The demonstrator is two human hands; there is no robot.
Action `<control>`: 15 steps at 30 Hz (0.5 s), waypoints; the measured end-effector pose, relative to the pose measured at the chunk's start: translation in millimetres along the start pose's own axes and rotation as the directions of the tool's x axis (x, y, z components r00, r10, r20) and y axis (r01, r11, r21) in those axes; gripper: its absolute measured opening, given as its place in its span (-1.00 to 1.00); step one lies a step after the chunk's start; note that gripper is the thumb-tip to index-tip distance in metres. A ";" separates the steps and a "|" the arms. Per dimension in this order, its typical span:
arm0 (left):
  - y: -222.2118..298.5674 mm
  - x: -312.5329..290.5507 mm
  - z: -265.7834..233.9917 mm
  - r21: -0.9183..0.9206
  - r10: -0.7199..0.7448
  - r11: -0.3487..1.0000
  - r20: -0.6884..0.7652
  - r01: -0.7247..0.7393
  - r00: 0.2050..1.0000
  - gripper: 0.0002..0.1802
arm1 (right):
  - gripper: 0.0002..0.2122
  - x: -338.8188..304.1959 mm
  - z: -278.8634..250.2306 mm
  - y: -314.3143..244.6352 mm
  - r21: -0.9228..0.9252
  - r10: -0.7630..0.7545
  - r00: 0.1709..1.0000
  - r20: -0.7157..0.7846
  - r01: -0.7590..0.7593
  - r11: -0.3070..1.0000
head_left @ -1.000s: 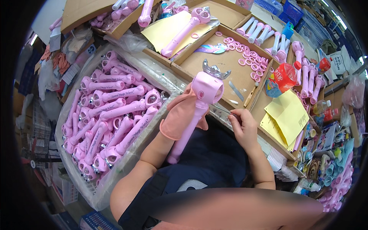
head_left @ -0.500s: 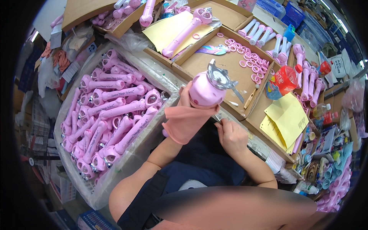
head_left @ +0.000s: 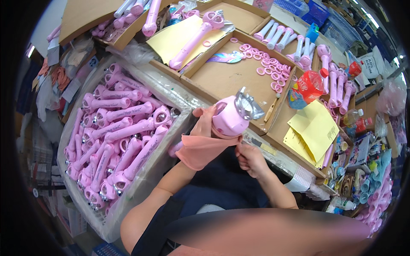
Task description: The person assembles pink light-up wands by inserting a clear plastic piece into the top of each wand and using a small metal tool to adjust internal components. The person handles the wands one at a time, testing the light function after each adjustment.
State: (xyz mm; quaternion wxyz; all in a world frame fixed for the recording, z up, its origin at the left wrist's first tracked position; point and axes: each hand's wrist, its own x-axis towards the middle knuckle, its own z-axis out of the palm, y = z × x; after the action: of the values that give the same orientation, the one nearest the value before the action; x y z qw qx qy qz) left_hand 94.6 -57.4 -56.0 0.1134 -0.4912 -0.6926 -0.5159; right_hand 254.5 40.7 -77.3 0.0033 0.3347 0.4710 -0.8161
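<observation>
My left hand (head_left: 204, 123) is closed round a pink toy wand (head_left: 228, 121), whose head points up and ends in a shiny silver crown (head_left: 247, 104). A salmon-coloured cloth (head_left: 200, 150) hangs from the same hand and wraps under the wand's head; part of the handle shows beyond the cloth on the left. Just below the head, my right hand (head_left: 252, 160) is closed in a pinch, touching or very near the cloth's edge. What its fingers grip is hidden.
To the left stands a plastic-lined crate (head_left: 181, 117) piled with pink wands. Ahead, a cardboard tray (head_left: 222, 87) holds pink rings and a brush (head_left: 272, 109). Yellow sheets (head_left: 314, 128), a red-labelled bottle (head_left: 305, 87) and more wand parts (head_left: 279, 36) lie beyond.
The wand's head has turned and tipped to the right, its crown now leaning that way. My right hand has moved slightly down and left, closer under the head.
</observation>
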 end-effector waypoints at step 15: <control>11.7 -10.8 -1.5 -0.278 -0.029 0.953 0.298 0.116 0.954 -0.07 | -0.48 -28.9 -3.0 41.5 -0.021 0.267 0.946 0.181 -0.268 0.963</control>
State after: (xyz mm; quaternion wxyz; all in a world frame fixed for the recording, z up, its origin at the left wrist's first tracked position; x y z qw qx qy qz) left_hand 108.7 -64.9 -55.4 -0.0826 -0.5469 -0.6354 -0.5388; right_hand 291.9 11.0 -94.2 0.1564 0.3193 0.4172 -0.8364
